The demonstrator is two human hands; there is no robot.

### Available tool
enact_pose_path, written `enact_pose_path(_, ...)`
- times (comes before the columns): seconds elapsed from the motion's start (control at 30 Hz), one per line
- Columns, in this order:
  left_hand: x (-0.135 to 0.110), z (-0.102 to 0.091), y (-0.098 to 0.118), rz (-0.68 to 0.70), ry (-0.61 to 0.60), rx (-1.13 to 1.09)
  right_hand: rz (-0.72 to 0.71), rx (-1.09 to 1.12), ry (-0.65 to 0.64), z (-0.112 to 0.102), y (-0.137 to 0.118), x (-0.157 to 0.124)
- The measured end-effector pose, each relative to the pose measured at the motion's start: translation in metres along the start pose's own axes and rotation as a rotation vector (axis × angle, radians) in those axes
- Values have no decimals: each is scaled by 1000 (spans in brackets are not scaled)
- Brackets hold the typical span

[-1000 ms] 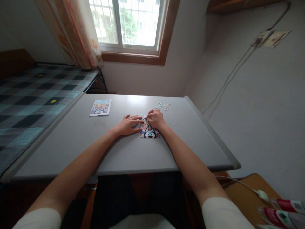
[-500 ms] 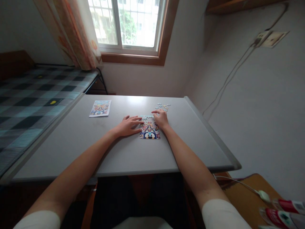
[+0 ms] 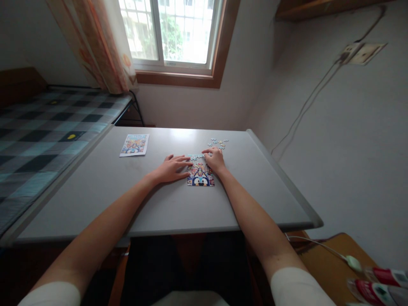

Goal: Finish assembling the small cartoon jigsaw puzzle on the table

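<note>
A small colourful jigsaw puzzle (image 3: 200, 175) lies partly assembled in the middle of the grey table (image 3: 159, 204). My left hand (image 3: 172, 166) lies flat beside its left edge, fingers stretched out and touching it. My right hand (image 3: 215, 159) rests at the puzzle's upper right corner, fingers curled down onto the top row of pieces. Whether it holds a piece is hidden. Several loose puzzle pieces (image 3: 218, 142) lie just beyond my right hand.
A printed reference picture (image 3: 134, 144) lies at the table's far left. A bed with a checked cover (image 3: 41, 131) stands left of the table, a window behind it. A wooden stand (image 3: 338, 255) with a cable is at lower right.
My right hand has shifted from the puzzle's top middle to its upper right corner, uncovering more of the picture. My left hand has stayed in place.
</note>
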State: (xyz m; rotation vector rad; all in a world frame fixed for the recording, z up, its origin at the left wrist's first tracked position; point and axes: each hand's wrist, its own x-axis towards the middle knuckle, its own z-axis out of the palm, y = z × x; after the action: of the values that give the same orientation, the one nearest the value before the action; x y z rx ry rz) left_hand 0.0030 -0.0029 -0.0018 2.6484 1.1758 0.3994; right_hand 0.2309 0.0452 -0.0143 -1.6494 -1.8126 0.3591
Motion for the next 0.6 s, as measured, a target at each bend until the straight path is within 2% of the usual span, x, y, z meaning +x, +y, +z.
enact_pose_path(0.6, -1, -1, 1, -3, -1, -4, 1, 2, 12, 0, 0, -1)
